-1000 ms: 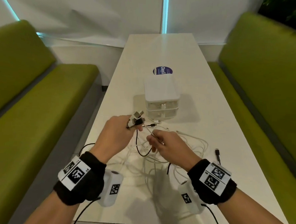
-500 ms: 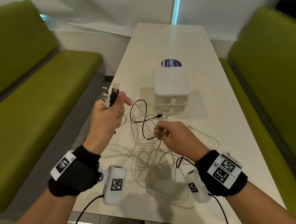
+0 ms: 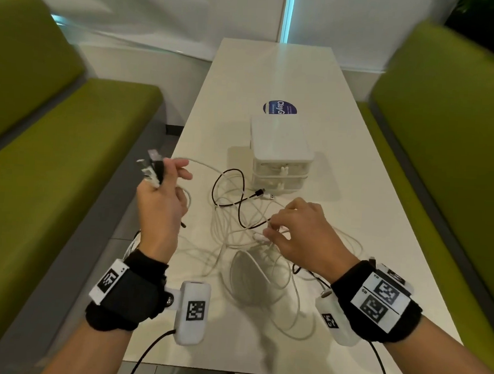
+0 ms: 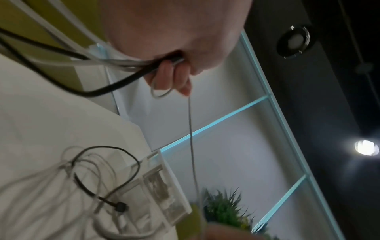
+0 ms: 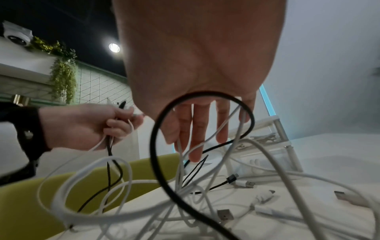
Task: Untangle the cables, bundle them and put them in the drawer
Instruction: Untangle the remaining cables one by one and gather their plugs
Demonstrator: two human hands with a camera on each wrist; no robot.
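Our left hand [image 3: 160,199] had its fingers curled round a bunch of cable plugs [image 3: 152,167], black and white ones, held up off the table's left edge. Our right hand [image 3: 300,232] had its fingers pointing down into the cables [image 3: 237,243], pinching a white strand. The tangle lay loose on the white table [image 3: 354,192], just in front of the little drawer box [image 3: 280,160], drawers closed. Green benches [image 3: 56,148] on both sides.

White table [image 3: 274,74], green benches [image 3: 71,137], white walls [image 3: 163,16]
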